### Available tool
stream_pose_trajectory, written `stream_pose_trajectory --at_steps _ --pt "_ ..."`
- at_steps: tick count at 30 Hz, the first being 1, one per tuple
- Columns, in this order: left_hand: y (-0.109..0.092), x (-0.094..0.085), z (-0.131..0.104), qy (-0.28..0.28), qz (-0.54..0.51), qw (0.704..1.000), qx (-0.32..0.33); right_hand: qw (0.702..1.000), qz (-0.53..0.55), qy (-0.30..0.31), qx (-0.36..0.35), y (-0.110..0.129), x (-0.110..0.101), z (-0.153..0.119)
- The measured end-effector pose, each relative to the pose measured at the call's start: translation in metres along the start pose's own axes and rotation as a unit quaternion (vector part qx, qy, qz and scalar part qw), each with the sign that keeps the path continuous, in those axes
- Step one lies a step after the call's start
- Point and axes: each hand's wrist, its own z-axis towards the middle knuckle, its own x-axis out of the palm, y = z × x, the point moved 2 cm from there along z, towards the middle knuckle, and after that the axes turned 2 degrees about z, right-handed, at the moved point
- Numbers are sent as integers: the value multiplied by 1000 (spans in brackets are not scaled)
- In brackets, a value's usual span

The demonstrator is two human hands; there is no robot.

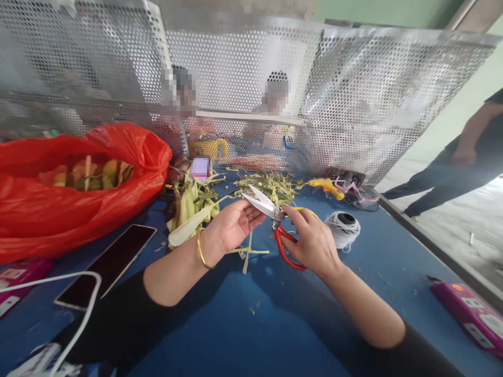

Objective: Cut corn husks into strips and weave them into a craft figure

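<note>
Scissors [264, 205] w/ silver blades parted in a V, red handle, held above blue table [243, 319], nr shredded leaf pile [277, 184]. R hand [314, 242] curled round the handles, gripping. L hand [232, 225] palm up, half open, fingers loosely bent by blades; can't tell if touching. String ball [342, 235] beside R hand.

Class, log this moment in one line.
left hand: palm up; right hand: red-handled metal scissors, blades apart; nearby: white string spool
</note>
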Motion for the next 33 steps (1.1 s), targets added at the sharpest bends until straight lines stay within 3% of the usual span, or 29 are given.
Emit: stream_pose_trajectory --at_steps 26,29,33 --pt "3 6 -7 -9 -31 999 -39 997 -65 23 -20 3 -1 -3" --pt "3 6 -8 -5 -33 999 -35 999 -45 22 7 3 -1 -3" --pt "3 1 -7 -35 -14 999 -4 992 -7 37 117 -4 -4 1"
